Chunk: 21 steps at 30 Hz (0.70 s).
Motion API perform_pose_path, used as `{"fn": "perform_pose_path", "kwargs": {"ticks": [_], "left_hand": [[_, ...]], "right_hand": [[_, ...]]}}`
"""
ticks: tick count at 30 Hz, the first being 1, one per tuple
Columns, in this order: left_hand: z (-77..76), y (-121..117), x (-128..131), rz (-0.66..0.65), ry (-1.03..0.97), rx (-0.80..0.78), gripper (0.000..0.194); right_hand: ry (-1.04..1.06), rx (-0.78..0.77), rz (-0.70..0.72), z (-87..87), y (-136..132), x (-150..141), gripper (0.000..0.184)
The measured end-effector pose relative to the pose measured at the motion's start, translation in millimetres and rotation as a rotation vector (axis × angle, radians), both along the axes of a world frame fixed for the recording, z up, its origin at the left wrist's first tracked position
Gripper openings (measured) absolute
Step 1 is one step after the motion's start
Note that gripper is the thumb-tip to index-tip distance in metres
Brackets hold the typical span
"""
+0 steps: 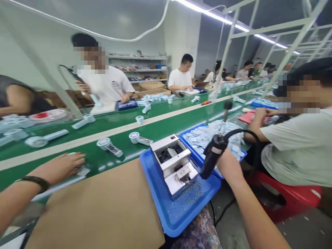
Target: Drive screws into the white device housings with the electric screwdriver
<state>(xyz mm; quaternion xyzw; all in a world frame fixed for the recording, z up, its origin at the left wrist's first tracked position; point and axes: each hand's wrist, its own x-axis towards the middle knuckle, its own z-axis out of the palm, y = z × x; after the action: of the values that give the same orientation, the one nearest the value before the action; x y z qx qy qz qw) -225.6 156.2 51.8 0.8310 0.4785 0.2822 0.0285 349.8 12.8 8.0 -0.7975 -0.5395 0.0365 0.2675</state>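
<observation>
On the near edge of the green belt, my left hand (61, 167) has its fingers bent over a light-blue handheld device (83, 171), mostly hidden under the palm. My right hand (229, 164) grips a black electric screwdriver (214, 155), its cable curving off to the right. Between the hands, a silver screw feeder (172, 162) stands in a blue tray (167, 221) with many loose small screws (190, 193). Two similar devices, one a light-blue unit (110, 147) and one a round-headed unit (140, 138), lie on the belt with inner parts exposed.
A brown cardboard sheet (103, 207) lies before me. Behind the feeder, a blue tray (184, 133) holds many pale-blue pieces (204, 138). A co-worker (293, 145) sits close on my right; another person (109, 86) works across the belt. A metal frame post (225, 52) rises beyond.
</observation>
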Motion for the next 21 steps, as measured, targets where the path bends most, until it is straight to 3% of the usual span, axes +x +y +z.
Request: {"fn": "perform_pose_path", "kwargs": {"ticks": [2,3,4,5,7,11,15,21], "left_hand": [[3.7,-6,-8,0.004,0.132,-0.078,0.087],[4.7,-14,-6,-0.003,0.153,-0.101,0.08],[4.9,-26,0,-0.017,0.139,-0.106,0.068],[4.3,-41,11,-0.058,0.115,-0.105,0.055],[0.6,-77,40,-0.193,0.056,-0.119,0.038],[-14.9,-135,104,-0.43,-0.129,-0.301,0.044],[-32.3,-148,136,-0.581,-0.251,-0.567,0.045],[-42.4,-133,136,-0.687,-0.358,-0.651,0.05]], "right_hand": [[-0.024,0.179,-0.006,0.6,-26,-6,0.021],[-0.019,0.456,0.012,-0.4,-41,-12,0.017],[0.007,0.719,0.066,-1.7,-56,-19,0.013],[0.046,0.878,0.153,-2.5,-70,-28,0.01],[0.058,1.043,0.335,-0.2,-89,-53,0.013],[0.221,0.871,0.753,20.0,-75,-121,0.031],[0.234,0.853,1.095,28.0,-35,-174,0.029],[0.035,0.856,1.183,17.9,-27,-183,0.024]]}}
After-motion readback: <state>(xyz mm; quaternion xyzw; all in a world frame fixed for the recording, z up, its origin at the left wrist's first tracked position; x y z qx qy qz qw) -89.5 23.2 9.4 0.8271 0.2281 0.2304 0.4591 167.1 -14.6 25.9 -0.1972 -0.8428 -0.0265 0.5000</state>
